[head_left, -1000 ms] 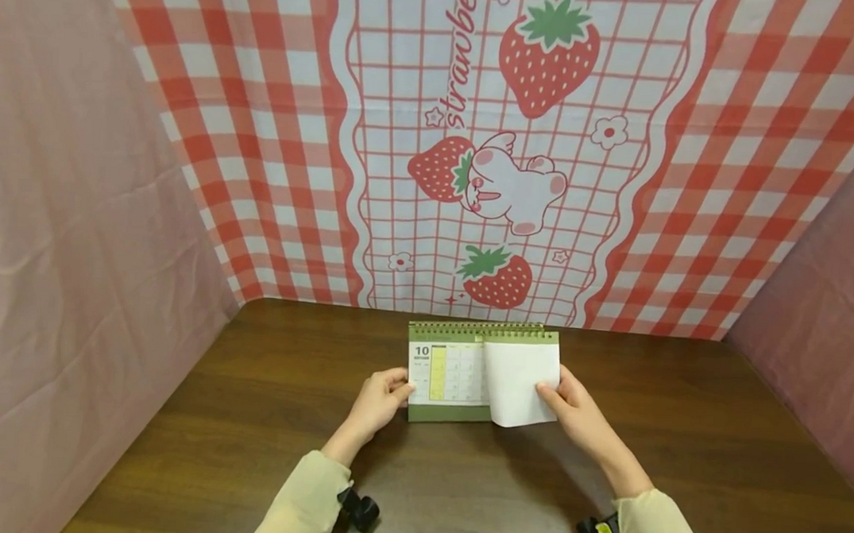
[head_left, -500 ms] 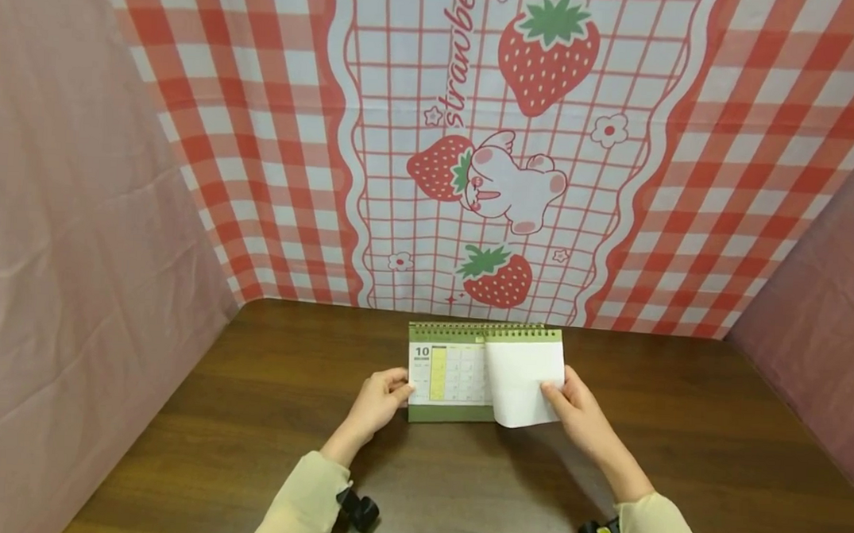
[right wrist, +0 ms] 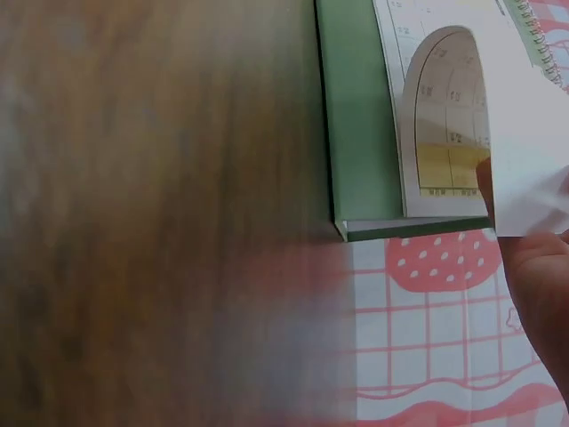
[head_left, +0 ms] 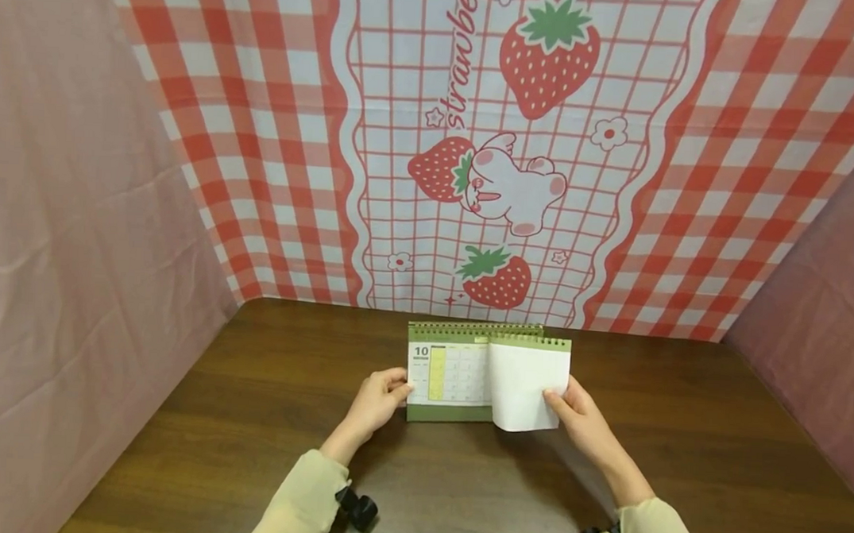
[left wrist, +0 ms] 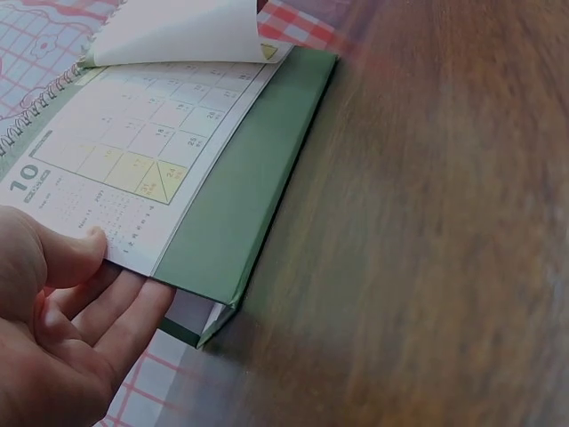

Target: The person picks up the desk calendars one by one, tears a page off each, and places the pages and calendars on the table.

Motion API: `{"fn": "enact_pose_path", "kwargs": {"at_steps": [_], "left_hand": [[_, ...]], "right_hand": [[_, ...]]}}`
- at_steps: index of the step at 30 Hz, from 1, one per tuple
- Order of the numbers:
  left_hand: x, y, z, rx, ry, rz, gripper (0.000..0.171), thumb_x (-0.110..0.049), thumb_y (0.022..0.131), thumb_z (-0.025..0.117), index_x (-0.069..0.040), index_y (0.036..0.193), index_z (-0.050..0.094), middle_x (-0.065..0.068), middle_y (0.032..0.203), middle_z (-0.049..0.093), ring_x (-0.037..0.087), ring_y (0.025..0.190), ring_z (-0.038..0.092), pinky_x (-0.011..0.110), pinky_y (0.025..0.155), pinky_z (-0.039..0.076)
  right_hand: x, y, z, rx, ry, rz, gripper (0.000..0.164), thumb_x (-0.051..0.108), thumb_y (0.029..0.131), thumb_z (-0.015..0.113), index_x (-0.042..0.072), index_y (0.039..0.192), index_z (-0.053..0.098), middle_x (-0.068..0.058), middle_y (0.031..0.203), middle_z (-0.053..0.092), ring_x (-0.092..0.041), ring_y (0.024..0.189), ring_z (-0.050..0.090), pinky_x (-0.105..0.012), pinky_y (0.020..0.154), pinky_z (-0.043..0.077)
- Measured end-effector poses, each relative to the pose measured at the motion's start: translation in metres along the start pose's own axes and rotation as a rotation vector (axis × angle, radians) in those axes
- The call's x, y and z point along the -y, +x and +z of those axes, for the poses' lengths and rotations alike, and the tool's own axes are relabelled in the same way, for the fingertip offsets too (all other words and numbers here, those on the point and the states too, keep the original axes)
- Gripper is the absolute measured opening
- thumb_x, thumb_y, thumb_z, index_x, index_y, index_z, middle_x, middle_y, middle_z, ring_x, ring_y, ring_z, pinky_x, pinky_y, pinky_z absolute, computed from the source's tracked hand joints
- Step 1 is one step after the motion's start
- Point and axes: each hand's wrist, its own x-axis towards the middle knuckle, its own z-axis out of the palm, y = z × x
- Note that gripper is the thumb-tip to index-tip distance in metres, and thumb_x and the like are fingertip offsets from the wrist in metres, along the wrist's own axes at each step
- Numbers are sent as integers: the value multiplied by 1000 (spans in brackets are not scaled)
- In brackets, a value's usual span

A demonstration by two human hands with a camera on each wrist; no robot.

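A green desk calendar (head_left: 449, 414) with a spiral top stands propped at the back of the table, its page marked 10 facing me. My left hand (head_left: 377, 399) pinches its left edge; in the left wrist view the thumb rests on the page and the fingers reach behind the board. Between right thumb and fingers, my right hand (head_left: 586, 423) holds the side of a white page (head_left: 525, 388). That page curls over the right half, its green holed top strip offset from the rings and jutting past the calendar's right edge. The right wrist view shows the page's bent printed side (right wrist: 452, 107).
The brown wooden table (head_left: 460, 490) spreads around the calendar. A red-and-white strawberry cloth (head_left: 295, 173) hangs right behind it, with pink cloth (head_left: 77, 243) at the left side. Black wrist cameras (head_left: 357, 510) sit at both cuffs.
My right hand has drawn the white page a little to the right and down, and its holed top edge now sits lower and farther out from the rings. The left hand stays put.
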Motion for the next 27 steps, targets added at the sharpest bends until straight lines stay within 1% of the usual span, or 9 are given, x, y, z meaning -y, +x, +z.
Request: {"fn": "enact_pose_path", "kwargs": {"at_steps": [3, 8, 11, 15, 19, 21, 23, 27], "left_hand": [[1, 0, 0, -3, 6, 10, 19, -2, 88, 53, 4, 103, 63, 20, 95, 67, 22, 84, 64, 29, 67, 54], [2, 1, 1, -1, -5, -2, 18, -4, 89, 53, 3, 103, 63, 19, 96, 67, 22, 85, 64, 31, 68, 54], [3, 1, 2, 3, -1, -4, 19, -5, 89, 53, 3, 104, 63, 18, 96, 67, 22, 85, 64, 32, 68, 54], [4, 1, 2, 0, 4, 15, 20, -4, 89, 53, 3, 105, 63, 18, 96, 67, 22, 85, 64, 31, 68, 54], [3, 1, 2, -3, 3, 24, 20, -3, 89, 53, 3, 105, 63, 19, 96, 67, 22, 85, 64, 30, 67, 54], [3, 1, 2, -1, 3, 24, 19, -3, 89, 53, 3, 105, 63, 19, 97, 67, 22, 85, 64, 30, 67, 54], [4, 1, 2, 4, 3, 23, 19, -3, 89, 53, 3, 105, 63, 19, 97, 67, 22, 85, 64, 30, 68, 54], [5, 1, 2, 5, 2, 21, 19, -4, 89, 54, 3, 105, 63, 19, 98, 67, 22, 86, 64, 30, 68, 54]], "right_hand": [[-2, -1, 0, -14, -3, 11, 29, 0, 96, 35, -21, 115, 27, 14, 92, 63, -3, 82, 61, -23, 65, 52], [-2, -2, -1, -82, -42, 57, 28, 2, 96, 36, -19, 113, 28, 15, 87, 63, -3, 78, 61, -23, 62, 52], [-1, -3, -2, -87, -48, 56, 27, 2, 96, 36, -19, 113, 29, 15, 87, 63, -3, 79, 61, -23, 63, 52], [0, -4, -3, -47, -22, 29, 23, 1, 96, 36, -15, 112, 34, 14, 91, 63, -2, 82, 60, -22, 65, 51], [0, -4, -5, 5, 53, -3, 16, 0, 96, 35, -2, 111, 41, 12, 95, 64, -3, 85, 60, -21, 67, 51], [-1, -5, -6, 37, 114, -11, 18, -1, 96, 34, 5, 111, 43, 10, 97, 65, -4, 87, 61, -22, 68, 51], [-2, -5, -7, 69, 174, -16, 22, -2, 96, 32, 9, 111, 44, 9, 100, 65, -5, 89, 61, -22, 70, 52], [-4, -5, -8, 120, 273, -24, 26, -3, 96, 30, 11, 113, 44, 6, 104, 65, -7, 93, 61, -23, 74, 52]]}}
